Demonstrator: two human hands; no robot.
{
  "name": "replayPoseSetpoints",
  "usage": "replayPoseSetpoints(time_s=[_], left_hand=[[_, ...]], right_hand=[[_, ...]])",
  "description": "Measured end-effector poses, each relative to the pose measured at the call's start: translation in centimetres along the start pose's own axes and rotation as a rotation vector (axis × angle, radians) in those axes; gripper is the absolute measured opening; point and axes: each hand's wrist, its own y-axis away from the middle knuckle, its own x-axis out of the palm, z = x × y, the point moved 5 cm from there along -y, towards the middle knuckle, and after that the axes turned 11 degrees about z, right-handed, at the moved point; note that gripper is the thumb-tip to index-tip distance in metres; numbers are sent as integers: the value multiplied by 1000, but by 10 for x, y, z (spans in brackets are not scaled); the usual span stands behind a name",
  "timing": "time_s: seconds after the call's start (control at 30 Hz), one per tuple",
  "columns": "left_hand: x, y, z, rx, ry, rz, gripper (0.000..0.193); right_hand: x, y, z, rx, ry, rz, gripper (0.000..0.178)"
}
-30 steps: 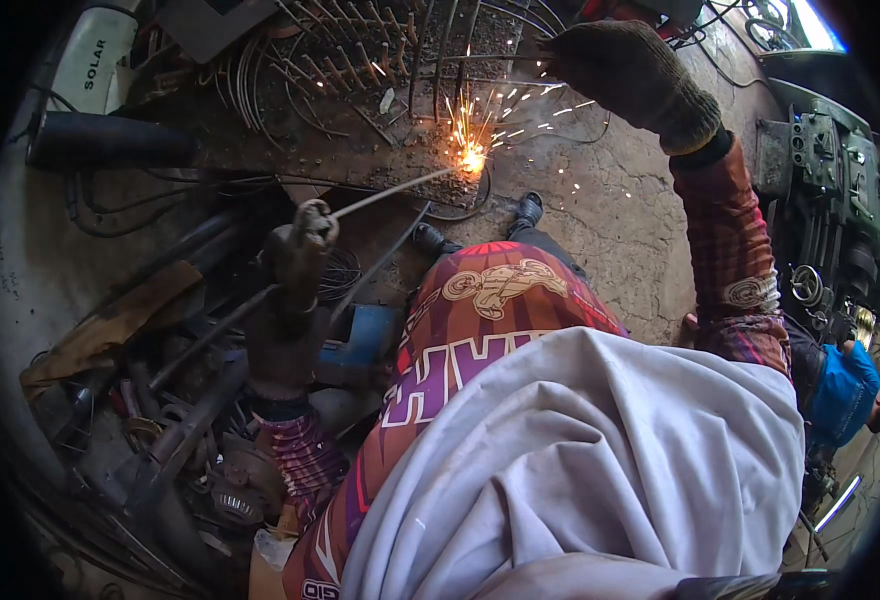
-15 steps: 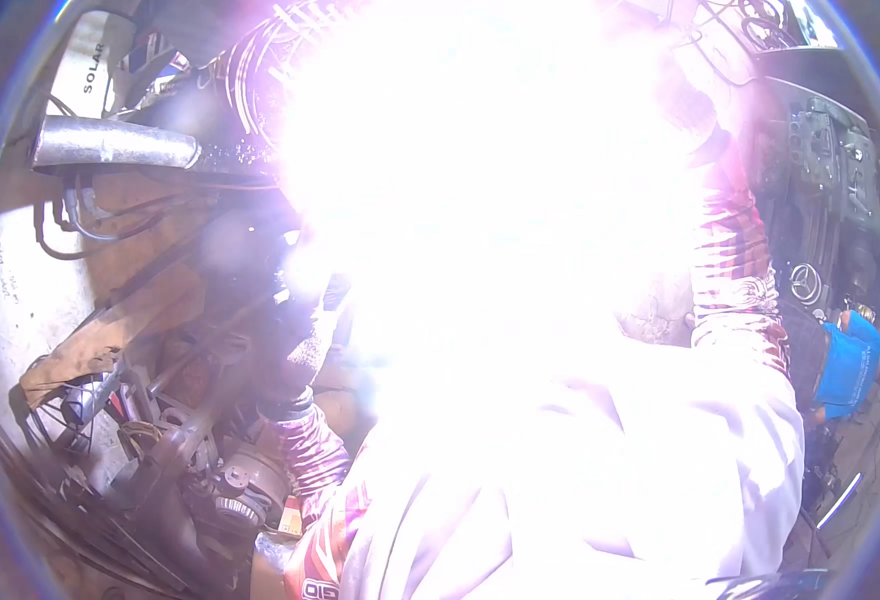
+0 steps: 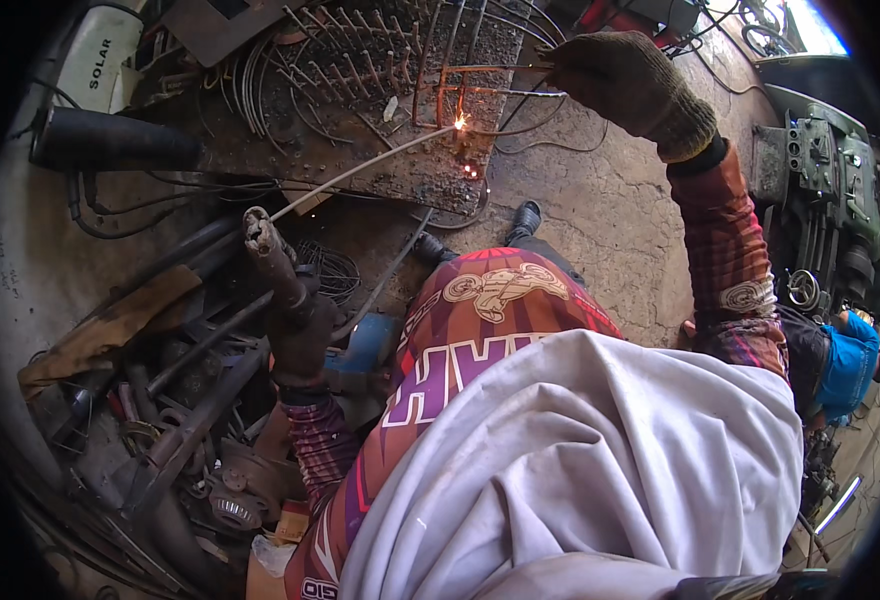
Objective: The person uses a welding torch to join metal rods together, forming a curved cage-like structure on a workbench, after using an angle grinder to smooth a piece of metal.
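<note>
My left hand (image 3: 302,325), in a dark glove, is closed round the handle of a welding electrode holder (image 3: 260,232) at left centre. A long pale welding rod (image 3: 360,174) runs from its jaws up and right. Its tip meets a small orange spark at the lower corner of a metal rod frame (image 3: 444,95). Part of that frame glows red-orange. My right hand (image 3: 632,92), in a knitted work glove, reaches in from the right, its fingers closed on the frame's right end. The frame lies at the edge of a rough, dirty metal worktable (image 3: 310,165).
Several upright metal pegs (image 3: 360,50) and bent rods stand on the table. A dark cylinder (image 3: 110,140) and cables are at left, above piled scrap metal (image 3: 200,440). At right are a large engine (image 3: 830,180) and a person in a blue shirt (image 3: 848,365).
The blinding white glare over the middle of the view is gone, leaving only a small orange spark. The frame, the rod and both hands now show clearly.
</note>
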Motion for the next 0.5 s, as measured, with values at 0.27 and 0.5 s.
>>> replayPoseSetpoints(time_s=[0.27,0.5], left_hand=[[27,-14,-17,101,71,-20,32],[31,-24,-16,145,-62,-37,25]], right_hand=[[0,0,4,23,1,19,23],[0,0,5,1,8,24,23]])
